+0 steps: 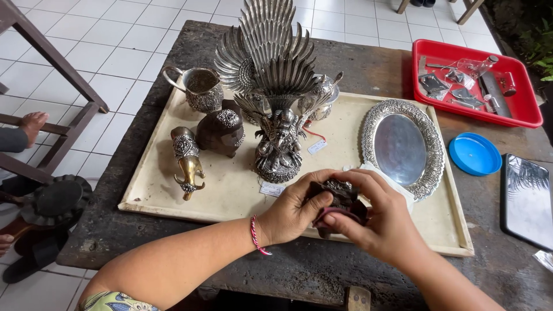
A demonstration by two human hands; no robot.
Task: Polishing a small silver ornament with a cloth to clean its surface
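Both hands, left hand (pixel 294 210) and right hand (pixel 377 222), pinch what seems a dark ornate figurine (pixel 340 198).

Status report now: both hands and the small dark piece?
Left hand and right hand both shut on small dark ornate piece. Winged statue close behind.

Both forearms come in bare from the near edge, no sleeves down to the wrists. On the left wrist sits a thin braided cord bracelet (pixel 255 235), red and white, with a loose tail hanging off it. Down at the near left corner, a bit of patterned sleeve (pixel 115 301) shows, pale yellow-green with blue leafy shapes.
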